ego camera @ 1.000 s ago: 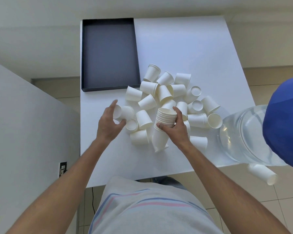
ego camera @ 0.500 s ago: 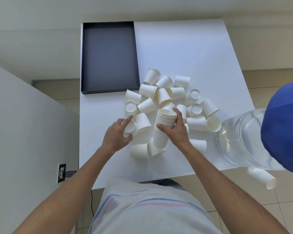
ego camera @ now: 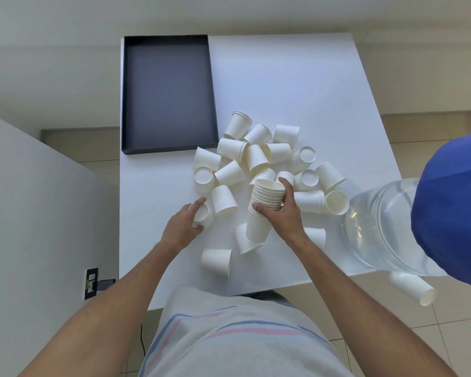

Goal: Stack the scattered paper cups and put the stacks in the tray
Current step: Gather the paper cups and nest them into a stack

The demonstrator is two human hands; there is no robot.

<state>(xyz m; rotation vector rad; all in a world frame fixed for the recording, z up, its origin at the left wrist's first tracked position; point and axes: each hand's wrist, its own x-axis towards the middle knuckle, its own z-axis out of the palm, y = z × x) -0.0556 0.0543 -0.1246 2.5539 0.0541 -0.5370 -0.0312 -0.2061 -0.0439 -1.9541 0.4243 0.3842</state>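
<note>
My right hand [ego camera: 280,213] grips a tall stack of white paper cups [ego camera: 264,205], held upright just above the white table [ego camera: 283,85]. My left hand [ego camera: 184,227] closes around a single paper cup [ego camera: 203,214] lying on its side left of the stack. Several loose white cups [ego camera: 259,156] lie scattered in a pile beyond both hands. Two more cups [ego camera: 218,261] lie near the front edge. The dark tray [ego camera: 169,96] sits empty at the far left corner of the table.
A large clear water bottle [ego camera: 384,224] with a blue cap [ego camera: 452,208] stands at the right, overlapping the table's near right corner. One cup [ego camera: 413,287] lies on the tiled floor below it. A grey wall with a socket [ego camera: 91,282] is on the left.
My left hand drew back toward me from the pile's left side and closed on a single cup. My right hand kept the stack about where it was.
</note>
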